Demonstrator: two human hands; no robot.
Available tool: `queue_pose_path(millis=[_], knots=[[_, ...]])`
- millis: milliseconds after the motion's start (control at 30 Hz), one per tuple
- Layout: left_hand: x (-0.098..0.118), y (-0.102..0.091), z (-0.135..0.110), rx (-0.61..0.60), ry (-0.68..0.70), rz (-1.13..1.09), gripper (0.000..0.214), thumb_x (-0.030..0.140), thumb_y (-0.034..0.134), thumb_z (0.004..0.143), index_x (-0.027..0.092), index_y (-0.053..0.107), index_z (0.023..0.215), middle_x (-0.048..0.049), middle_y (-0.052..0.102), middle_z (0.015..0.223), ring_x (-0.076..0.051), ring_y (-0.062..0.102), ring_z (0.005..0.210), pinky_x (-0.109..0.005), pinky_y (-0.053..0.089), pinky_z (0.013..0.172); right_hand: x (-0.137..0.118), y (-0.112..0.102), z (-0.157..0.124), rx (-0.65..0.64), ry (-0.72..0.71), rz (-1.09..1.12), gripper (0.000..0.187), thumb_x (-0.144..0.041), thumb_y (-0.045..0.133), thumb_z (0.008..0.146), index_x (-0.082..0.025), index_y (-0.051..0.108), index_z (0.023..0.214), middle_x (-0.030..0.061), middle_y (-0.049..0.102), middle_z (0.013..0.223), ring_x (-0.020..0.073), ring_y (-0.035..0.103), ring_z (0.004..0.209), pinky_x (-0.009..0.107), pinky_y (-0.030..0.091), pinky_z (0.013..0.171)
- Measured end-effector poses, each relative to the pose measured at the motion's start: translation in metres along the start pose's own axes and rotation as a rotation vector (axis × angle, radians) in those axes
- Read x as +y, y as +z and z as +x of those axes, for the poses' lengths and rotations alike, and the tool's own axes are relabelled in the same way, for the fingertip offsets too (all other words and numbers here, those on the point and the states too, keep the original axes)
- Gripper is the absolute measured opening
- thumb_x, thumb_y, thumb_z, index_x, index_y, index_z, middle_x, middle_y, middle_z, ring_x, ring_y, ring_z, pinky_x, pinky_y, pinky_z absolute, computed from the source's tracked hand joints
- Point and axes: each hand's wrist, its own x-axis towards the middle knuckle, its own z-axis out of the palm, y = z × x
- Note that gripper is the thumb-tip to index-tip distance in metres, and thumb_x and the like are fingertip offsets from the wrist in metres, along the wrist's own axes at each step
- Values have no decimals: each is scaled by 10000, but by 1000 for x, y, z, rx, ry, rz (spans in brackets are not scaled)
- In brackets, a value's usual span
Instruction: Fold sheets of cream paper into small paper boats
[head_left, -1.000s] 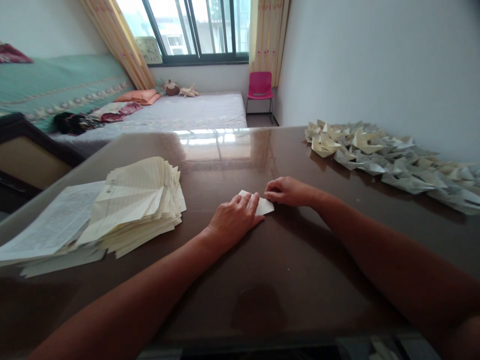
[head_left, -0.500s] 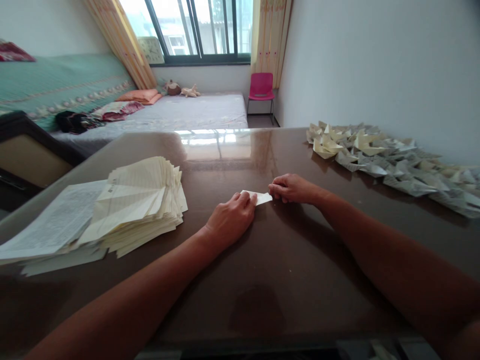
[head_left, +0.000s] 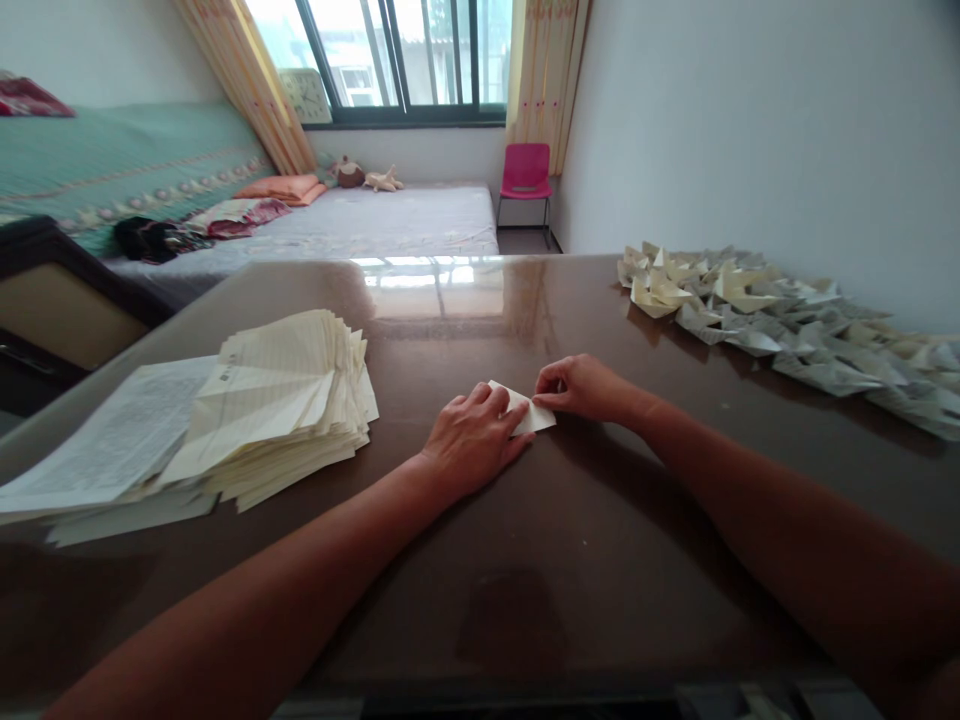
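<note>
A small folded piece of cream paper (head_left: 531, 413) lies on the glossy brown table (head_left: 525, 560) near its middle. My left hand (head_left: 475, 437) rests flat on the paper's left part, fingers stretched over it and pressing it down. My right hand (head_left: 581, 388) pinches the paper's right edge between thumb and fingertips. Most of the folded paper is hidden under my left fingers.
A thick stack of cream printed sheets (head_left: 277, 410) sits at the left, over a wider printed sheet (head_left: 112, 445). Along the right wall lies a heap of folded paper boats (head_left: 757, 305). Beyond the table are a bed (head_left: 375, 220) and a pink chair (head_left: 525, 175).
The folded paper has been turned and laid flatter; my left hand now spreads over it and my right hand has shifted slightly toward me, pinching its right edge.
</note>
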Motion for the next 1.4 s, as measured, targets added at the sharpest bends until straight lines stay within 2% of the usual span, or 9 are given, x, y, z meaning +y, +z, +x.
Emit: queue_pose_path(millis=[100, 300, 533, 667, 833, 967, 1133, 1300, 1400], knots=[[-1, -1, 2, -18, -11, -29, 446, 506, 326, 948, 281, 504, 1290, -67, 565, 1054, -236, 476, 993, -353, 442, 759, -5, 2, -2, 76, -35, -205, 177, -358, 593, 779, -226, 711, 784, -3, 698, 772, 121, 581, 667, 220, 325, 564], [-2, 0, 4, -21, -22, -67, 449, 507, 350, 938, 288, 503, 1299, -72, 550, 1068, -240, 463, 997, -363, 445, 775, -17, 3, -10, 103, -61, -409, 215, -364, 522, 847, -237, 693, 823, 13, 692, 869, 144, 596, 729, 239, 300, 576], [-2, 0, 4, -18, -29, -79, 417, 491, 368, 936, 296, 526, 1269, -69, 549, 1060, -236, 464, 997, -352, 447, 773, -31, -1, -16, 37, -157, -594, 295, -332, 425, 922, -186, 673, 858, 71, 669, 905, 166, 626, 728, 251, 335, 592], [-2, 1, 4, -17, -26, -73, 420, 487, 363, 938, 274, 530, 1259, -69, 553, 1054, -237, 464, 997, -352, 446, 776, -39, -7, -21, -64, -210, -635, 270, -253, 429, 914, -156, 675, 858, 95, 666, 901, 189, 644, 750, 258, 381, 611], [-3, 3, 6, -15, -32, -84, 469, 484, 381, 933, 248, 465, 1330, -75, 545, 1088, -234, 459, 1007, -352, 449, 806, -49, -9, -32, -151, -248, -634, 230, -161, 457, 880, -128, 669, 965, 134, 663, 974, 206, 651, 838, 264, 439, 692], [-5, 2, 6, -30, -15, -91, 454, 487, 349, 942, 290, 463, 1335, -64, 539, 1064, -226, 461, 992, -346, 448, 810, -51, -7, -35, -151, -216, -616, 259, -151, 424, 892, -124, 660, 997, 150, 656, 995, 215, 657, 851, 271, 450, 686], [-4, -1, 6, -36, -10, -76, 441, 494, 347, 942, 304, 474, 1319, -64, 536, 1056, -220, 466, 992, -335, 442, 810, -51, -12, -34, -152, -149, -616, 236, -203, 449, 884, -160, 657, 987, 119, 656, 965, 213, 666, 793, 265, 434, 620], [2, -4, 5, -45, 5, -19, 409, 459, 340, 958, 259, 508, 1273, -78, 562, 1074, -231, 477, 1039, -338, 426, 810, -51, -16, -34, -132, -190, -603, 206, -288, 523, 878, -158, 673, 935, 110, 652, 984, 222, 649, 864, 259, 435, 644], [3, -14, -1, -55, 60, 35, 399, 441, 421, 938, 223, 509, 1260, -91, 551, 1205, -261, 430, 1186, -376, 389, 916, -48, -15, -33, -118, -241, -598, 204, -294, 546, 874, -147, 679, 918, 115, 651, 979, 218, 628, 912, 253, 438, 697]])
